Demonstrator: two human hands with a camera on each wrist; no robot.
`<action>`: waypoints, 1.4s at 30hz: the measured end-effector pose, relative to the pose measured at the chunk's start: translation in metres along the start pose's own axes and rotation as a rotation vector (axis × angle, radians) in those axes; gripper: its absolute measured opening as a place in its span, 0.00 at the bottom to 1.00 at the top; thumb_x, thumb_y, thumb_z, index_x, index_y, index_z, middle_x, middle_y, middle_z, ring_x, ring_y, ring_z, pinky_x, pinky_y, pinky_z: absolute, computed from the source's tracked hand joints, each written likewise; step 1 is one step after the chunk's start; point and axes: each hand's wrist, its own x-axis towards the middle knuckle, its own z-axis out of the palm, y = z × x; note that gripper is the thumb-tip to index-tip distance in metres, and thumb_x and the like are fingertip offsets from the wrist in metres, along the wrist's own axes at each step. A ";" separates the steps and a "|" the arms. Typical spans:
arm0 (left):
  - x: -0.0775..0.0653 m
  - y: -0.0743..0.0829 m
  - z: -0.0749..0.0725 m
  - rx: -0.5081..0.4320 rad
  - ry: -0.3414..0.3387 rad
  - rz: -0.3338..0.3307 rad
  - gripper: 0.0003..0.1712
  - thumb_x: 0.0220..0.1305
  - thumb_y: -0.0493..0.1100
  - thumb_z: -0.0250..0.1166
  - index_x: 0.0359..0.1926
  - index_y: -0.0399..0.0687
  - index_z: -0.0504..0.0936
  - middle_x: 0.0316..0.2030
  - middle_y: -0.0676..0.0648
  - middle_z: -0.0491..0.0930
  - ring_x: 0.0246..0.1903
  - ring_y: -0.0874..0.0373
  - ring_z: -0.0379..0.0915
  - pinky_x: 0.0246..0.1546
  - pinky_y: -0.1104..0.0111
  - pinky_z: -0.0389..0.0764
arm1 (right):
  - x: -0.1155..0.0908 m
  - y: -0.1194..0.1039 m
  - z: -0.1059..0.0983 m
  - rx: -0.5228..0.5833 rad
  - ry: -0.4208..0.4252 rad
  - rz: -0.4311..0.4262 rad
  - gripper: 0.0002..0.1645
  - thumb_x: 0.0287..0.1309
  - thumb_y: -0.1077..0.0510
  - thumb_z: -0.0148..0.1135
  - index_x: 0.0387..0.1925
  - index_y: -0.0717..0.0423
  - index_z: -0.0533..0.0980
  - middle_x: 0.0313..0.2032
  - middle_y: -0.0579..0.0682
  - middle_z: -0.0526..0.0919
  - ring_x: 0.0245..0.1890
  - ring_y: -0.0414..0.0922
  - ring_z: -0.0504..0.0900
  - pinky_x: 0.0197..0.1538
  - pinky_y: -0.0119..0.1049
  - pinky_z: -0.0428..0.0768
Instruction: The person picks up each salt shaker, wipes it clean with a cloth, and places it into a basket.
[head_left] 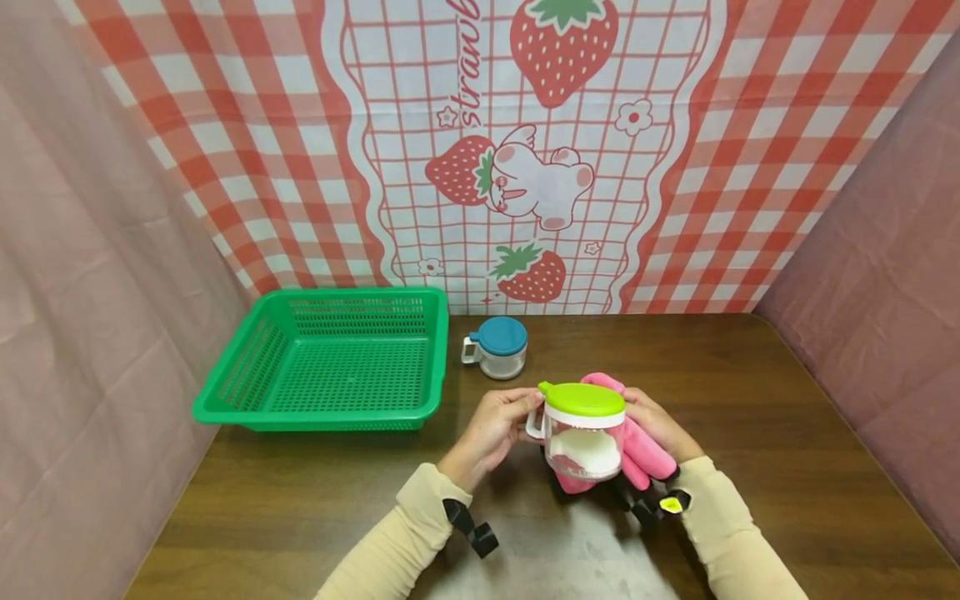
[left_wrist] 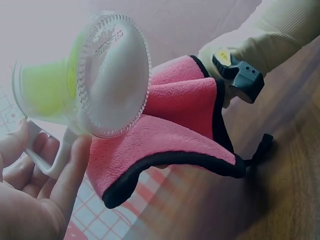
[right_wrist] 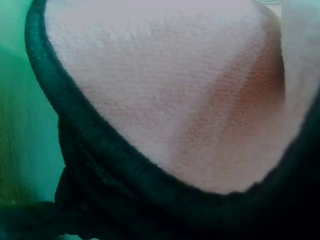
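My left hand point(head_left: 491, 429) grips the white handle point(left_wrist: 52, 155) of a clear seasoning jar point(head_left: 584, 450) with a lime-green lid point(head_left: 583, 399). White powder lies inside, and the jar is raised above the table. In the left wrist view its ridged base faces the camera. On its other side my right hand point(head_left: 660, 423) holds a pink cloth point(left_wrist: 175, 107) with black edging, up against the jar wall. Folds of cloth hide most of the right fingers. Pink fabric point(right_wrist: 165, 90) and its dark border fill the right wrist view.
A green perforated basket point(head_left: 435, 367) stands at the left of the brown wooden table point(head_left: 757, 417). Right of it, near the back edge, sits a similar jar with a blue lid point(head_left: 502, 336). A strawberry-print curtain point(head_left: 555, 183) hangs behind, with pink cloth walls at both sides.
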 end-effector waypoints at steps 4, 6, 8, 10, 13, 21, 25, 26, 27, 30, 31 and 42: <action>0.000 0.002 -0.001 0.001 0.018 0.012 0.23 0.69 0.34 0.54 0.60 0.19 0.68 0.31 0.56 0.84 0.31 0.60 0.84 0.31 0.61 0.86 | 0.000 -0.001 -0.003 -0.023 0.004 -0.046 0.30 0.72 0.67 0.35 0.56 0.38 0.78 0.47 0.36 0.86 0.47 0.32 0.83 0.49 0.25 0.81; 0.000 0.003 -0.002 0.001 0.032 0.019 0.23 0.69 0.34 0.55 0.59 0.19 0.69 0.31 0.56 0.84 0.31 0.61 0.83 0.32 0.60 0.87 | -0.001 -0.001 -0.004 -0.044 0.011 -0.056 0.29 0.73 0.66 0.36 0.56 0.38 0.79 0.47 0.36 0.86 0.46 0.32 0.83 0.49 0.25 0.81; 0.000 0.004 -0.003 0.007 0.044 0.027 0.23 0.69 0.34 0.55 0.59 0.19 0.69 0.32 0.55 0.84 0.31 0.61 0.83 0.33 0.58 0.87 | -0.001 -0.002 -0.004 -0.077 0.034 -0.063 0.29 0.73 0.66 0.37 0.55 0.36 0.79 0.47 0.35 0.86 0.46 0.31 0.83 0.48 0.25 0.81; 0.001 0.004 -0.004 0.015 0.057 0.033 0.23 0.69 0.34 0.56 0.59 0.19 0.70 0.32 0.55 0.84 0.32 0.62 0.82 0.34 0.56 0.86 | -0.002 -0.003 -0.003 -0.106 0.061 -0.060 0.28 0.73 0.65 0.39 0.56 0.34 0.78 0.48 0.34 0.85 0.47 0.31 0.82 0.49 0.26 0.81; 0.001 0.004 -0.005 0.024 0.075 0.040 0.22 0.69 0.35 0.56 0.58 0.20 0.71 0.33 0.54 0.85 0.32 0.63 0.81 0.35 0.55 0.86 | -0.002 -0.005 -0.001 -0.155 0.115 -0.050 0.27 0.73 0.64 0.41 0.57 0.31 0.77 0.48 0.33 0.85 0.47 0.31 0.82 0.48 0.26 0.82; 0.003 0.002 -0.008 0.018 0.123 0.023 0.22 0.69 0.35 0.57 0.59 0.23 0.72 0.32 0.54 0.84 0.31 0.63 0.81 0.31 0.60 0.87 | -0.001 -0.008 0.005 -0.294 0.260 -0.031 0.25 0.71 0.64 0.47 0.52 0.30 0.79 0.46 0.30 0.84 0.45 0.29 0.81 0.46 0.22 0.79; 0.004 0.001 -0.009 0.028 0.138 0.035 0.22 0.69 0.36 0.58 0.58 0.23 0.73 0.32 0.53 0.84 0.30 0.63 0.81 0.31 0.60 0.87 | -0.001 -0.010 0.009 -0.346 0.331 -0.017 0.24 0.70 0.63 0.50 0.49 0.28 0.80 0.43 0.29 0.84 0.43 0.29 0.81 0.45 0.22 0.80; 0.004 0.001 -0.009 0.031 0.141 0.038 0.22 0.68 0.36 0.58 0.58 0.22 0.73 0.32 0.53 0.84 0.30 0.63 0.81 0.31 0.61 0.87 | -0.002 -0.011 0.010 -0.351 0.343 -0.015 0.23 0.70 0.62 0.51 0.49 0.28 0.81 0.43 0.29 0.84 0.42 0.29 0.81 0.44 0.22 0.80; 0.004 0.002 -0.009 0.031 0.148 0.039 0.22 0.68 0.36 0.58 0.58 0.23 0.73 0.32 0.53 0.84 0.30 0.63 0.81 0.30 0.61 0.87 | -0.002 -0.012 0.010 -0.352 0.353 -0.016 0.22 0.70 0.62 0.51 0.48 0.30 0.81 0.42 0.29 0.84 0.42 0.29 0.81 0.43 0.22 0.80; 0.004 0.005 -0.007 0.031 0.169 0.049 0.22 0.68 0.36 0.58 0.58 0.22 0.73 0.32 0.53 0.84 0.30 0.63 0.80 0.29 0.63 0.86 | -0.001 -0.014 0.012 -0.334 0.375 -0.023 0.21 0.69 0.63 0.51 0.47 0.34 0.83 0.43 0.31 0.84 0.41 0.30 0.81 0.42 0.23 0.80; 0.004 0.005 -0.006 0.029 0.178 0.052 0.22 0.68 0.35 0.58 0.58 0.22 0.73 0.32 0.53 0.84 0.31 0.63 0.80 0.29 0.62 0.86 | -0.001 -0.014 0.013 -0.331 0.380 -0.027 0.20 0.69 0.63 0.51 0.47 0.35 0.82 0.42 0.31 0.84 0.40 0.30 0.81 0.42 0.23 0.80; 0.006 0.004 -0.006 0.029 0.287 0.109 0.20 0.67 0.34 0.60 0.54 0.21 0.76 0.31 0.51 0.82 0.31 0.58 0.80 0.32 0.56 0.86 | -0.003 -0.020 0.019 -0.446 0.511 0.015 0.17 0.68 0.66 0.51 0.51 0.51 0.81 0.36 0.26 0.82 0.36 0.28 0.79 0.39 0.22 0.79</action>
